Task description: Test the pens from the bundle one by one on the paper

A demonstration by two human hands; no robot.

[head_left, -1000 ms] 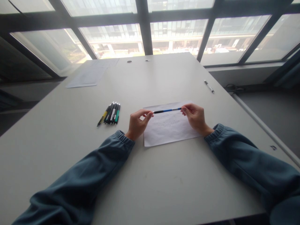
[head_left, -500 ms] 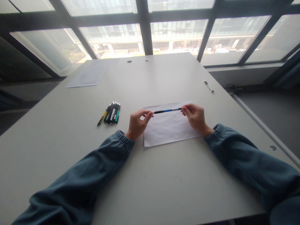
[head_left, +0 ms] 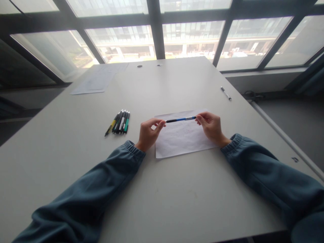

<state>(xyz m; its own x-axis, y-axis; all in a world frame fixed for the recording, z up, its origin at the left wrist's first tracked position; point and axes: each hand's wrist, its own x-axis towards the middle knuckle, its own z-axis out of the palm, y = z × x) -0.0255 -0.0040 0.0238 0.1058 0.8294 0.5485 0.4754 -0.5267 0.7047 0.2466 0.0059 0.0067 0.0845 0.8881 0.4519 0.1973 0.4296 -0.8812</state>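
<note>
A blue and black pen [head_left: 180, 119] is held level between my two hands, above a white sheet of paper [head_left: 182, 145]. My left hand [head_left: 150, 132] pinches its black end between thumb and fingers. At the other end, my right hand [head_left: 210, 125] grips the pen's tip the same way. Both ends are partly covered by the fingertips. Faint marks show on the paper. To the left of my left hand lies a row of several pens [head_left: 120, 122], black, yellow, white and green, side by side on the table.
The white table [head_left: 152, 195] reaches to the windows. A single pen [head_left: 226, 93] lies near its right edge. More papers [head_left: 92, 81] are at the far left. Two small round fittings sit at the far edge, and a small dark mark [head_left: 295, 159] is at the right.
</note>
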